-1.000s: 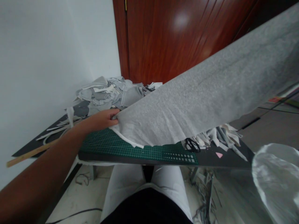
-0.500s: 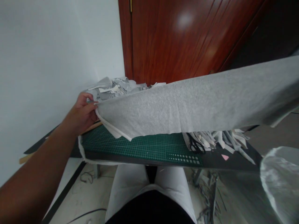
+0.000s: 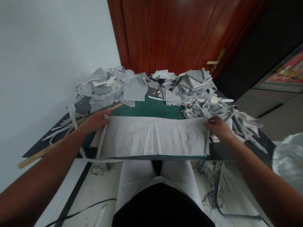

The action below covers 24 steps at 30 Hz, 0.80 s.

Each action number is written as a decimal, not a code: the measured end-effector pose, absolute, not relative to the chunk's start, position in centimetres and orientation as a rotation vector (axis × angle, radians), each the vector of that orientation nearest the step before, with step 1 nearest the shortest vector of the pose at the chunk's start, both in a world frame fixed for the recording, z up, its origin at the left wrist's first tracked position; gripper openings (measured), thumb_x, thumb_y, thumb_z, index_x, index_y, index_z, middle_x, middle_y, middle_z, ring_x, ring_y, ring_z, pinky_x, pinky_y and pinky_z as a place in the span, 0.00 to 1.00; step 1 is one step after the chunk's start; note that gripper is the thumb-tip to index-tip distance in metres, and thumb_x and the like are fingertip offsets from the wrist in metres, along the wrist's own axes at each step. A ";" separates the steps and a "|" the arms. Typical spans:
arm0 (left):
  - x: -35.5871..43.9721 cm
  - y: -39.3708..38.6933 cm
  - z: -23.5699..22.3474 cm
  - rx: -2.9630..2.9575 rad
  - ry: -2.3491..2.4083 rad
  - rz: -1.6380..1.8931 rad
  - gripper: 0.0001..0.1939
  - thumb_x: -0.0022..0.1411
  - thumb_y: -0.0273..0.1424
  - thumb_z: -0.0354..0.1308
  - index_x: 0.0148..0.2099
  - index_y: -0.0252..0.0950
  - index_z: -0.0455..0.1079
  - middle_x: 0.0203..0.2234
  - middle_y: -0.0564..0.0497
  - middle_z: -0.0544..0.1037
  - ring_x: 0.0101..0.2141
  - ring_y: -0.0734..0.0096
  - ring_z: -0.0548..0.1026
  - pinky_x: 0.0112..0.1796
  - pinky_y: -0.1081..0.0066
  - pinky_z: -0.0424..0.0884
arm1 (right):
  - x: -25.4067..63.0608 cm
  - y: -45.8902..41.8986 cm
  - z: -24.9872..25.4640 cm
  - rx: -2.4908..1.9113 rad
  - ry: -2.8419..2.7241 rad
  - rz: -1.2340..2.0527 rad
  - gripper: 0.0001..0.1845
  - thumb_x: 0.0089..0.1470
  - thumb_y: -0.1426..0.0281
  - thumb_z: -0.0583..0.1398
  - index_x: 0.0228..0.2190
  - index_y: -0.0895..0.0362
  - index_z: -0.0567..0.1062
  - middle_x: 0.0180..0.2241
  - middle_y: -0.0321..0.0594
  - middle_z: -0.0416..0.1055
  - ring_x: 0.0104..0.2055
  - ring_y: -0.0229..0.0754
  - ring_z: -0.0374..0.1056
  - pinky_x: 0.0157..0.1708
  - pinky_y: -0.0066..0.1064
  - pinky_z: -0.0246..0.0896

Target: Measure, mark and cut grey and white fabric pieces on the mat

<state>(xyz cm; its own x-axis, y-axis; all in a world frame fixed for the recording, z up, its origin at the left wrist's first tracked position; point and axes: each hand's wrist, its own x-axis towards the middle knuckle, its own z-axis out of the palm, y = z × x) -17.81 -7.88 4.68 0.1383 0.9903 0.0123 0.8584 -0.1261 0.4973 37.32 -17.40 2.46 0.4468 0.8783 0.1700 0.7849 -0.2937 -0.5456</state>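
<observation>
A long grey fabric piece (image 3: 153, 135) stretches between my two hands, low over the front of the green cutting mat (image 3: 146, 107). Its far-left corner is pinched in my left hand (image 3: 98, 120). At the far-right corner, the fingers of my right hand (image 3: 217, 126) close on the cloth, beside a heap of strips. Folded edges hang at both short ends. Most of the mat lies hidden under the cloth, and a crease runs down the cloth's middle.
Grey fabric scraps pile up at the back left (image 3: 104, 85) and back right (image 3: 191, 83). Narrow cloth strips (image 3: 241, 123) lie to the right. A wooden stick (image 3: 40, 154) rests along the left edge. A clear plastic bag (image 3: 288, 157) stands beyond the right side.
The fabric has come down from a slanted position in the air to level over the mat. My right hand has entered the view, holding its right end.
</observation>
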 end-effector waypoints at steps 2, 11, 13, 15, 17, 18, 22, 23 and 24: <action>-17.8 -8.6 3.5 2.116 1.927 0.488 0.20 0.57 0.39 0.59 0.49 0.35 0.68 0.37 0.50 0.68 0.43 0.57 0.67 0.44 0.67 0.62 | 36.8 -18.2 0.7 -2.181 -1.374 0.249 0.20 0.49 0.60 0.66 0.40 0.60 0.74 0.36 0.51 0.79 0.33 0.48 0.75 0.32 0.35 0.66; -17.8 -12.0 3.2 2.078 2.046 0.054 0.18 0.58 0.45 0.58 0.24 0.40 0.60 0.20 0.52 0.65 0.29 0.58 0.69 0.32 0.67 0.58 | 36.5 -23.4 -1.0 -2.399 -1.559 0.249 0.19 0.50 0.49 0.62 0.31 0.53 0.73 0.32 0.48 0.79 0.35 0.55 0.76 0.35 0.40 0.66; -18.2 -11.8 3.3 2.078 2.028 0.099 0.16 0.55 0.41 0.60 0.22 0.39 0.60 0.19 0.52 0.66 0.28 0.61 0.68 0.32 0.68 0.57 | 36.4 -24.0 -1.2 -2.422 -1.625 0.269 0.15 0.52 0.53 0.61 0.30 0.53 0.74 0.32 0.49 0.79 0.35 0.55 0.77 0.34 0.39 0.65; -18.7 -11.5 3.8 2.062 2.004 0.139 0.13 0.53 0.38 0.59 0.22 0.39 0.62 0.20 0.53 0.68 0.28 0.62 0.68 0.32 0.68 0.57 | 36.4 -24.2 -0.7 -2.422 -1.616 0.229 0.12 0.54 0.58 0.59 0.31 0.53 0.76 0.34 0.49 0.80 0.38 0.56 0.77 0.36 0.40 0.65; -19.2 -11.0 4.6 2.035 1.998 0.165 0.11 0.54 0.37 0.58 0.24 0.38 0.65 0.20 0.54 0.69 0.28 0.63 0.69 0.32 0.69 0.59 | 36.4 -24.2 0.6 -2.424 -1.546 0.195 0.11 0.55 0.60 0.58 0.32 0.53 0.77 0.36 0.50 0.81 0.41 0.58 0.77 0.39 0.41 0.65; -19.4 -10.8 5.0 2.005 1.992 0.194 0.09 0.55 0.37 0.57 0.28 0.37 0.67 0.20 0.54 0.71 0.29 0.64 0.70 0.32 0.69 0.60 | 36.5 -24.1 1.3 -2.425 -1.490 0.197 0.11 0.55 0.61 0.57 0.32 0.52 0.77 0.36 0.51 0.81 0.41 0.59 0.77 0.39 0.42 0.65; -20.4 -9.9 6.0 1.761 1.916 0.483 0.17 0.60 0.38 0.57 0.50 0.37 0.66 0.26 0.58 0.75 0.29 0.68 0.72 0.33 0.71 0.65 | 36.3 -23.4 3.0 -2.365 -1.233 0.359 0.12 0.57 0.59 0.58 0.37 0.52 0.76 0.33 0.53 0.80 0.32 0.55 0.76 0.30 0.41 0.65; -20.5 -9.9 6.0 1.709 1.915 0.525 0.19 0.60 0.39 0.58 0.51 0.38 0.64 0.26 0.58 0.75 0.29 0.69 0.72 0.32 0.71 0.66 | 36.3 -23.3 2.7 -2.325 -1.197 0.436 0.14 0.57 0.59 0.58 0.40 0.53 0.74 0.32 0.52 0.80 0.29 0.54 0.76 0.28 0.40 0.65; -20.6 -10.1 5.9 1.687 1.922 0.526 0.19 0.60 0.40 0.59 0.50 0.38 0.64 0.25 0.58 0.74 0.29 0.69 0.72 0.32 0.71 0.66 | 36.2 -23.3 2.0 -2.282 -1.199 0.479 0.16 0.56 0.58 0.59 0.42 0.54 0.73 0.31 0.51 0.80 0.27 0.52 0.75 0.26 0.39 0.65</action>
<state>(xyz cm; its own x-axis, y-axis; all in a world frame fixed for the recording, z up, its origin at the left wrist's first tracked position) -20.58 -10.05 5.88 -0.0850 0.9878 -0.1304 0.7839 0.1471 0.6032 36.25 -23.26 2.04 0.5473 0.8340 -0.0699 0.6528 -0.4776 -0.5879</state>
